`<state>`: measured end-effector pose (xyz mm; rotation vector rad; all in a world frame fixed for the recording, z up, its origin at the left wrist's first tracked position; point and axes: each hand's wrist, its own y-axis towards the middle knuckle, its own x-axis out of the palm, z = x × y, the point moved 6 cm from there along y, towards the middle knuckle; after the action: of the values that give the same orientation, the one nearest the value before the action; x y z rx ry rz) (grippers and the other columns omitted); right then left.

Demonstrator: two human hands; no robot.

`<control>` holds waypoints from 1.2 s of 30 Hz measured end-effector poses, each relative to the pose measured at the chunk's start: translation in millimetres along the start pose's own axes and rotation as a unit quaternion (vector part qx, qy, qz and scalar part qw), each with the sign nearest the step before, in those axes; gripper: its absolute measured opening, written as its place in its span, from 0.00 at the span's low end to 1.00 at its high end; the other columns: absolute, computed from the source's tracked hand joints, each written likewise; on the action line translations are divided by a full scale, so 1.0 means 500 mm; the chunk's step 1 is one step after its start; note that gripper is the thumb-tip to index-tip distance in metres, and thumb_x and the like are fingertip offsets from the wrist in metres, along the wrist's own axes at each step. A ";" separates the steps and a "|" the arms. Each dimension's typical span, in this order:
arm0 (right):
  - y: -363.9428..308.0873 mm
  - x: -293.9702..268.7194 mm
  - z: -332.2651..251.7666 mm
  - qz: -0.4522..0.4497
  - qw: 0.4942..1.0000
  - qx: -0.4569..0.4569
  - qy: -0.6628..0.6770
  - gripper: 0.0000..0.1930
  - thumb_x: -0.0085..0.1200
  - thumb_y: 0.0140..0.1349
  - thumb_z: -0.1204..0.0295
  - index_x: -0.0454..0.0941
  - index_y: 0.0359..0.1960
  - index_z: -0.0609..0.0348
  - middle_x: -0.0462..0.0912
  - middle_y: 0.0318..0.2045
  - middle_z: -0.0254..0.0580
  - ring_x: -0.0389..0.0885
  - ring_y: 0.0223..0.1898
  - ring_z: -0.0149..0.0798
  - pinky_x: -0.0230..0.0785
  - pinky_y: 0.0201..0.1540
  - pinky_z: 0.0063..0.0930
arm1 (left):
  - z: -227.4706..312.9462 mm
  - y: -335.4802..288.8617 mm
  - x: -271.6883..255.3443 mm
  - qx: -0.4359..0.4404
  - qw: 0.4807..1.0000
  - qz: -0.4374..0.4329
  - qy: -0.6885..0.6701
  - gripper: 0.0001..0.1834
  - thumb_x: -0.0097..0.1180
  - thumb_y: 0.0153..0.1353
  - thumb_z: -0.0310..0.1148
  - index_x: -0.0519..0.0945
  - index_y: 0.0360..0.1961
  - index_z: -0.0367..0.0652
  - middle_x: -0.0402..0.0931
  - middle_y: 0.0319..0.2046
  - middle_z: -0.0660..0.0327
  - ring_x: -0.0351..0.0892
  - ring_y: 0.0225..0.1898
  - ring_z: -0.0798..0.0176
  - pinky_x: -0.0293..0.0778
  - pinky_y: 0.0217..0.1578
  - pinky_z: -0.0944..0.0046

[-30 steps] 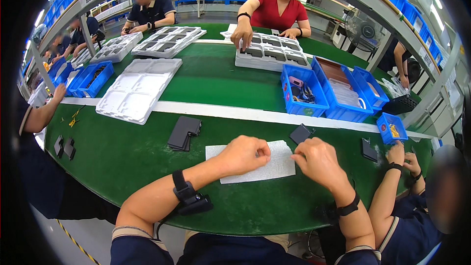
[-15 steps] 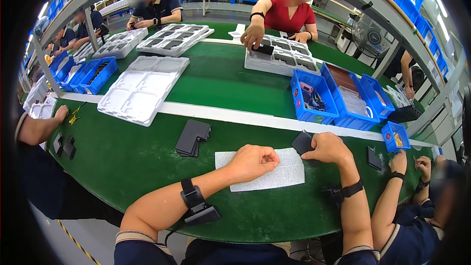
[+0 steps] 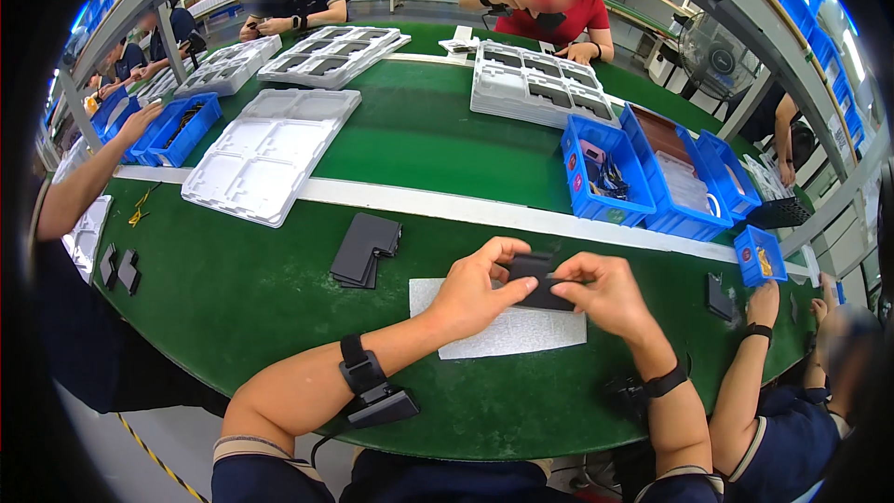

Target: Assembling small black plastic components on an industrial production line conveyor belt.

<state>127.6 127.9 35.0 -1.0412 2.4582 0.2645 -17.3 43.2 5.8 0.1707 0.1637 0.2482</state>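
A small flat black rectangular part is held between both of my hands above a white foam sheet on the green table. My left hand grips its left end with thumb and fingers. My right hand pinches its right end. To the left, a short stack of similar black flat parts lies on the table. Both wrists carry black bands.
White moulded trays lie beyond a white stripe, with more trays farther back. Blue bins stand at right, and a small blue bin sits near a neighbour's hand. Other people work at left, right and across the table.
My hands have come together and lifted a black part between them; earlier they rested as fists on the white sheet, and the right hand then reached a black part at the sheet's right.
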 end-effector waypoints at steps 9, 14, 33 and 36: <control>0.003 0.016 -0.001 0.030 0.998 -0.040 -0.032 0.12 0.62 0.50 0.75 0.78 0.36 0.64 0.81 0.24 0.37 0.75 0.25 0.26 0.68 0.30 0.20 | -0.011 -0.004 0.006 -0.111 0.988 -0.021 -0.107 0.12 0.54 0.60 0.33 0.76 0.43 0.39 0.78 0.34 0.64 0.77 0.32 0.74 0.76 0.30 0.71; -0.010 0.008 -0.035 0.092 0.984 -0.152 0.004 0.12 0.60 0.51 0.77 0.78 0.39 0.64 0.80 0.26 0.38 0.76 0.27 0.27 0.69 0.31 0.22 | 0.011 -0.015 0.017 -0.087 0.992 -0.030 -0.088 0.08 0.53 0.62 0.31 0.74 0.41 0.40 0.76 0.34 0.67 0.75 0.35 0.77 0.75 0.32 0.74; -0.007 -0.012 -0.021 0.103 0.988 -0.088 0.067 0.10 0.48 0.62 0.71 0.80 0.34 0.65 0.81 0.24 0.40 0.77 0.27 0.26 0.69 0.32 0.22 | -0.007 -0.011 0.019 -0.090 0.983 -0.036 -0.158 0.13 0.47 0.62 0.26 0.74 0.47 0.36 0.76 0.36 0.63 0.75 0.38 0.74 0.77 0.37 0.70; -0.008 -0.016 -0.023 0.114 0.987 -0.090 0.065 0.09 0.50 0.61 0.71 0.80 0.32 0.65 0.81 0.22 0.37 0.75 0.25 0.25 0.68 0.30 0.21 | 0.006 -0.012 0.018 -0.086 0.984 -0.024 -0.156 0.13 0.50 0.61 0.26 0.73 0.47 0.36 0.76 0.36 0.62 0.76 0.37 0.74 0.77 0.37 0.71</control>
<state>131.5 126.4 48.9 -0.8698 2.7149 0.5153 -6.9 39.3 6.5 0.0332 -0.1641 0.1845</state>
